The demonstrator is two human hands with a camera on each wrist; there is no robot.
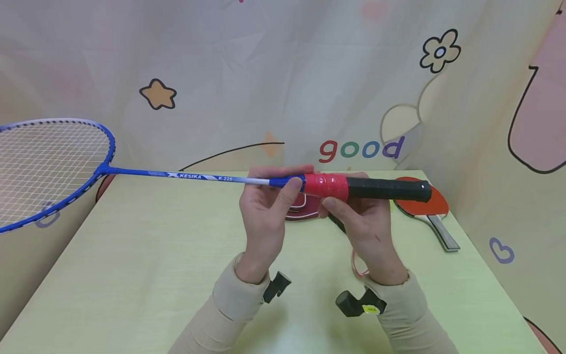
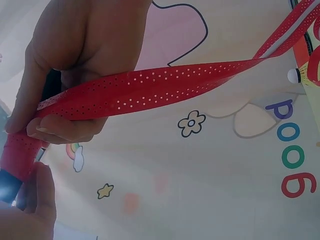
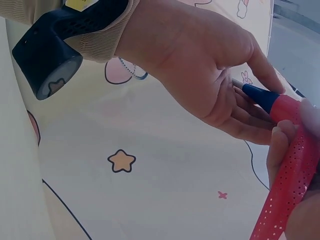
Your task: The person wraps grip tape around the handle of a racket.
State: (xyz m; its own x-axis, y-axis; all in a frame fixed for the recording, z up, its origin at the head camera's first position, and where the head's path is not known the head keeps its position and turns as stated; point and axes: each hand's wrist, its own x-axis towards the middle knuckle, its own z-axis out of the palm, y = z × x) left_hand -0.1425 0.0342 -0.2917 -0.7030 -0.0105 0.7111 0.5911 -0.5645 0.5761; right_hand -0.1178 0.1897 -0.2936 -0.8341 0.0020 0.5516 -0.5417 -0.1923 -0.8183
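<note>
Both hands hold a blue badminton racket [image 1: 212,177] level above the table, its strung head to the left. My left hand [image 1: 267,211] grips it at the blue cone above the handle, thumb on the near side. Red grip tape [image 1: 326,186] is wound round the upper part of the black handle [image 1: 384,189]. My right hand [image 1: 369,233] pinches the handle at the lower edge of the red wrap, fingers partly hidden behind it. In the left wrist view, a perforated loose length of the tape [image 2: 165,90] runs from the right fingers, twisting toward the upper right.
A red table tennis paddle [image 1: 422,199] lies at the table's right back. Behind the hands is a dark red pouch-like thing [image 1: 305,209], partly hidden. A shuttlecock [image 2: 300,75] shows at the left wrist view's edge. Printed cloth walls border the table [image 1: 155,255].
</note>
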